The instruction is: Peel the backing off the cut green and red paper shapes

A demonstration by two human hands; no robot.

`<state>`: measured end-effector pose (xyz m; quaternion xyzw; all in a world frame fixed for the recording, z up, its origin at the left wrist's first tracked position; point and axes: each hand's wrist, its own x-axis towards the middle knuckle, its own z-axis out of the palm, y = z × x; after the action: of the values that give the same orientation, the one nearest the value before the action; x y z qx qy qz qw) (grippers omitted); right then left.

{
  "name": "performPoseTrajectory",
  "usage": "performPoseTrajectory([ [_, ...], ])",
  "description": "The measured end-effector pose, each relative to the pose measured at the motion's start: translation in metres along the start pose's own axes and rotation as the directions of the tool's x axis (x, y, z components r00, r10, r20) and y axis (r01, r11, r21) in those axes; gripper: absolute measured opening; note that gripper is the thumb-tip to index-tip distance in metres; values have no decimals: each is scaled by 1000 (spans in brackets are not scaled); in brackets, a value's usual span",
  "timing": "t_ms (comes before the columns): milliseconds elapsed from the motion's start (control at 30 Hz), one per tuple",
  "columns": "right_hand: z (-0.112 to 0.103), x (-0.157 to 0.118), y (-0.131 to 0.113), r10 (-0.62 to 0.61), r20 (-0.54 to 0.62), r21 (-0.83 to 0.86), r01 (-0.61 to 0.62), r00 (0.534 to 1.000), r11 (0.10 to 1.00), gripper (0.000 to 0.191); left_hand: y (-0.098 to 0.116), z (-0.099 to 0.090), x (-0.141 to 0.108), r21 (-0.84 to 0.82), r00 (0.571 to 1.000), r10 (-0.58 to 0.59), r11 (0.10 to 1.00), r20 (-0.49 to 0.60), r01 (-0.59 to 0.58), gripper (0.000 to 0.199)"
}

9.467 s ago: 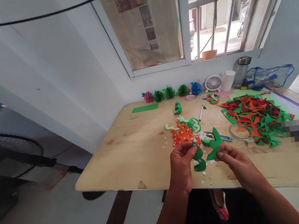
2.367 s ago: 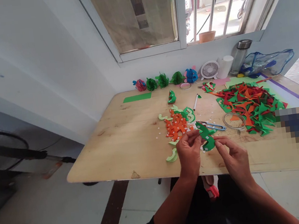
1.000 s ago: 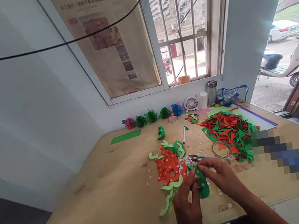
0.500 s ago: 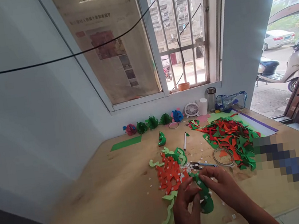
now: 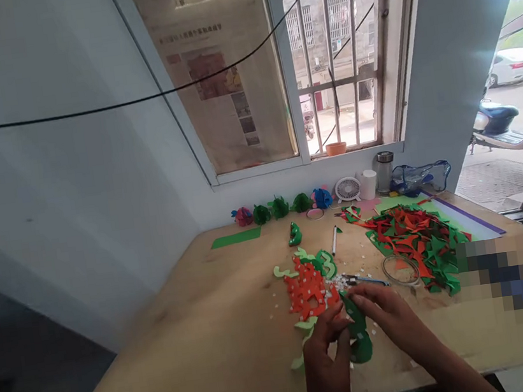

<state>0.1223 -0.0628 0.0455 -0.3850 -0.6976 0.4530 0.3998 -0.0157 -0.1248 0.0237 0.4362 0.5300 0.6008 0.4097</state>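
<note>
Between my two hands is a dark green curved felt cutout (image 5: 361, 348) with small white squares stuck on it. My left hand (image 5: 327, 348) pinches its left side with bent fingers. At its upper end, my right hand (image 5: 380, 309) closes thumb and fingers on the edge. Just beyond my hands lie orange-red felt cutouts (image 5: 305, 290) dotted with white squares. Light green wavy strips (image 5: 285, 272) lie around them, one partly hidden by my left hand. Small white bits (image 5: 335, 282) are scattered beside a blue pen-like tool (image 5: 369, 280).
A heap of red and green scraps (image 5: 411, 234) covers the table's right side, with a roll of tape (image 5: 400, 269) before it. Along the wall stand green crafted balls (image 5: 279, 206), a small fan (image 5: 348, 190) and a glass bottle (image 5: 385, 170). A white marker (image 5: 334, 241) lies mid-table.
The camera view has swung left, so the scene sits further right. Both hands stay on the green cutout, which has turned slightly.
</note>
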Motion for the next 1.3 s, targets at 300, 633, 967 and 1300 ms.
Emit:
performPoseTrajectory([
  [300,5,-18,-7,53,118,46,-59,992,997,25,13,-3,-11,-184,997,-73,980,2,72,30],
  [633,28,-25,5,-52,-105,-158,35,993,987,15,-2,1,-11,-149,998,3,989,-61,-12,20],
  [967,32,-30,5,-95,-233,-166,57,968,985,15,5,7,-12,100,986,150,985,-74,-142,17],
  [1300,32,-47,-4,-52,-174,-182,20,983,983,20,23,4,-29,256,925,337,923,-174,-288,8],
])
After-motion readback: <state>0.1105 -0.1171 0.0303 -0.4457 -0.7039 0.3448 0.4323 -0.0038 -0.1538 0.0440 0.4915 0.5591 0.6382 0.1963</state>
